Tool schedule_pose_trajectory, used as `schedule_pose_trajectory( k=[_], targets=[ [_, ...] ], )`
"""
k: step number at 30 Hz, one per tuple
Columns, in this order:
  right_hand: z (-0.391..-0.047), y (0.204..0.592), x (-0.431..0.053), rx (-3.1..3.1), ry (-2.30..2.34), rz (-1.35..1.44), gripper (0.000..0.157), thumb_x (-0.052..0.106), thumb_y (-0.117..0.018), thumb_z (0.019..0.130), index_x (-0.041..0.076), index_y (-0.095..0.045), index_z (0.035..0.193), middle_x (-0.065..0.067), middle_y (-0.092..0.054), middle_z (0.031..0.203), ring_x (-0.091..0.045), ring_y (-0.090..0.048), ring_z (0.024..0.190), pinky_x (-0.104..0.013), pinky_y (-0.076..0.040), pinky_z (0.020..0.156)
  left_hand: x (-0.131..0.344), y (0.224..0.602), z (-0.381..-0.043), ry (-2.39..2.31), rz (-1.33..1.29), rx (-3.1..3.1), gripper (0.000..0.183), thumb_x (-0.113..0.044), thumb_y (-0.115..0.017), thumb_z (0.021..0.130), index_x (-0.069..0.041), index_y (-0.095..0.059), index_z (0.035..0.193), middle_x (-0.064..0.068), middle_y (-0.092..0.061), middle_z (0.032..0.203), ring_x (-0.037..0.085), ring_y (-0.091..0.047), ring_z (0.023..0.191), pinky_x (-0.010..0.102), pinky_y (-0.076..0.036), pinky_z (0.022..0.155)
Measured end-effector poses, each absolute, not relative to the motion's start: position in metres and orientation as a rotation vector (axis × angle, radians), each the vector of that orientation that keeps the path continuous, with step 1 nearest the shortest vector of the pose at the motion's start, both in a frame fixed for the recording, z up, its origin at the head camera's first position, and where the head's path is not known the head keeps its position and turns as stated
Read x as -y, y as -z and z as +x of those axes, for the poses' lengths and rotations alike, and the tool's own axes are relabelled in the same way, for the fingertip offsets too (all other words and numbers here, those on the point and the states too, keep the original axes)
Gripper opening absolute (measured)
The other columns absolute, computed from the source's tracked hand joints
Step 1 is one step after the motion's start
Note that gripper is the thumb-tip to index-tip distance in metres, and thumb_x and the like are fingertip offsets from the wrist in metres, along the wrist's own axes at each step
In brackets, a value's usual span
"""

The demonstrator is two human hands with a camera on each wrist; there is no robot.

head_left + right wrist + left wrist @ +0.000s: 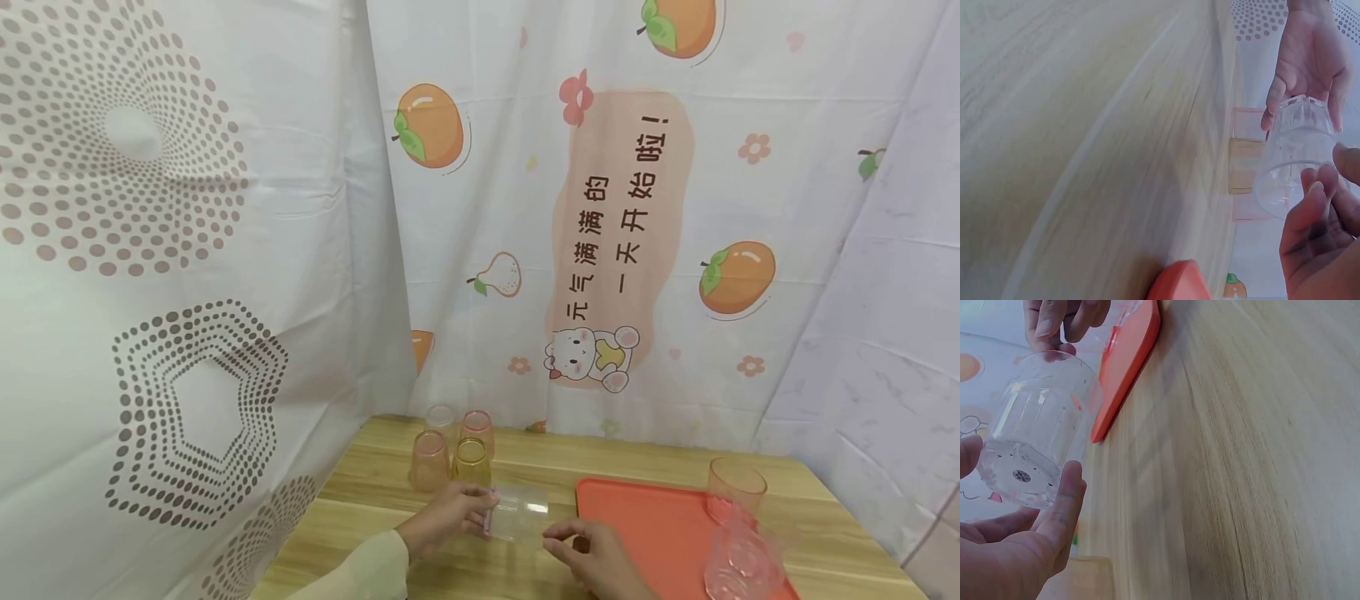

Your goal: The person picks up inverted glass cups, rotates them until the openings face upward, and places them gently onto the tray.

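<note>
A clear ribbed cup (516, 510) lies tilted on its side in the air between both hands. My left hand (456, 512) holds it around the base, thumb on one side and fingers on the other. In the left wrist view a small dark round mark shows on the cup's bottom (1021, 475). My right hand (588, 554) is at the mouth end, its fingers bent and fingertips (1316, 187) right at the rim. I cannot tell whether they pinch it. Close beyond the left hand stand a yellow cup (472, 465) and an orange cup (431, 460).
Behind those two are a pink cup (477, 427) and a clear cup (440, 418). A red tray (637, 525) lies on the right of the wooden table (360, 500). See-through pinkish vessels (738, 492) are at its right side. Printed curtains (480, 208) hang behind and at the sides.
</note>
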State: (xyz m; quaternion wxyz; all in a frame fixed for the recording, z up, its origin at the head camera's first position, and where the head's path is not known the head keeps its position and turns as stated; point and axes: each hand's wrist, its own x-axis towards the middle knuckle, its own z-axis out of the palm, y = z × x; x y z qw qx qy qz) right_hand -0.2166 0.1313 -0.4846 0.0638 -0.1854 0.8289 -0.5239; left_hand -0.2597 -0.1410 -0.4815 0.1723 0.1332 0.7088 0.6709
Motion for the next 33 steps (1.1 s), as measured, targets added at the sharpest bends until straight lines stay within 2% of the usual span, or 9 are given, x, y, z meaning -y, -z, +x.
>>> schedule_pose_trajectory(
  k=[6, 11, 13, 22, 25, 29, 31, 33],
  targets=[
    [-0.2160, 0.4843, -0.1270, -2.497, 1.632, -0.505, 0.029, 0.040, -0.066, 0.088, 0.015, -0.070, 0.101, -0.006, -0.067, 0.081, -0.006, -0.043, 0.046, -0.019, -0.036, 0.039, 0.1372, 0.4786, -0.2561, -1.890, 0.420, -1.983, 0.044, -0.030, -0.061, 0.093, 0.007, -0.057, 0.116, 0.013, -0.059, 0.104, 0.023, -0.063, 0.087, 0.039, -0.054, 0.080],
    [-0.2154, 0.4826, -0.1228, -2.496, 1.702, -0.431, 0.031, 0.039, -0.067, 0.087, 0.012, -0.069, 0.100, -0.004, -0.067, 0.085, -0.007, -0.046, 0.051, -0.024, -0.042, 0.044, 0.1337, 0.4757, -0.2532, -1.894, 0.433, -1.976, 0.040, -0.031, -0.060, 0.093, 0.004, -0.058, 0.112, 0.012, -0.062, 0.097, 0.022, -0.064, 0.085, 0.039, -0.054, 0.079],
    [-0.2152, 0.4824, -0.1224, -2.512, 1.723, -0.413, 0.031, 0.038, -0.068, 0.086, 0.010, -0.069, 0.100, -0.002, -0.068, 0.092, -0.008, -0.048, 0.053, -0.025, -0.045, 0.046, 0.1328, 0.4752, -0.2528, -1.892, 0.424, -1.988, 0.039, -0.032, -0.060, 0.093, 0.003, -0.058, 0.112, 0.012, -0.062, 0.097, 0.022, -0.064, 0.084, 0.039, -0.054, 0.079],
    [-0.2147, 0.4826, -0.1236, -2.599, 1.780, -0.348, 0.027, 0.037, -0.071, 0.083, 0.012, -0.070, 0.095, -0.001, -0.068, 0.086, -0.007, -0.047, 0.051, -0.024, -0.043, 0.043, 0.1323, 0.4734, -0.2517, -1.825, 0.387, -2.086, 0.048, -0.039, -0.061, 0.091, 0.001, -0.056, 0.118, 0.011, -0.061, 0.105, 0.025, -0.062, 0.089, 0.041, -0.053, 0.077],
    [-0.2139, 0.4802, -0.1234, -2.645, 1.789, -0.355, 0.023, 0.033, -0.072, 0.083, 0.012, -0.070, 0.093, 0.000, -0.067, 0.085, -0.008, -0.051, 0.056, -0.024, -0.044, 0.049, 0.1323, 0.4735, -0.2523, -1.816, 0.399, -2.087, 0.048, -0.039, -0.063, 0.090, 0.000, -0.057, 0.118, 0.011, -0.062, 0.105, 0.025, -0.062, 0.090, 0.041, -0.053, 0.077],
    [-0.2123, 0.4769, -0.1241, -2.701, 1.779, -0.376, 0.019, 0.028, -0.072, 0.084, 0.011, -0.070, 0.092, 0.001, -0.067, 0.085, -0.012, -0.062, 0.073, -0.023, -0.048, 0.063, 0.1327, 0.4759, -0.2534, -1.795, 0.433, -2.078, 0.051, -0.035, -0.067, 0.088, 0.001, -0.055, 0.121, 0.011, -0.063, 0.103, 0.026, -0.063, 0.090, 0.042, -0.054, 0.077],
    [-0.2116, 0.4760, -0.1254, -2.721, 1.765, -0.396, 0.018, 0.026, -0.072, 0.084, 0.010, -0.070, 0.093, 0.001, -0.066, 0.085, -0.013, -0.064, 0.076, -0.024, -0.049, 0.066, 0.1333, 0.4771, -0.2530, -1.770, 0.452, -2.078, 0.051, -0.032, -0.070, 0.086, 0.001, -0.056, 0.122, 0.011, -0.063, 0.102, 0.026, -0.064, 0.090, 0.043, -0.054, 0.077],
    [-0.2112, 0.4754, -0.1273, -2.743, 1.748, -0.410, 0.018, 0.025, -0.071, 0.085, 0.009, -0.069, 0.093, 0.000, -0.065, 0.085, -0.012, -0.062, 0.072, -0.024, -0.049, 0.062, 0.1334, 0.4776, -0.2515, -1.742, 0.471, -2.082, 0.048, -0.028, -0.072, 0.085, 0.001, -0.058, 0.120, 0.011, -0.063, 0.100, 0.026, -0.064, 0.089, 0.043, -0.054, 0.077]
  ],
)
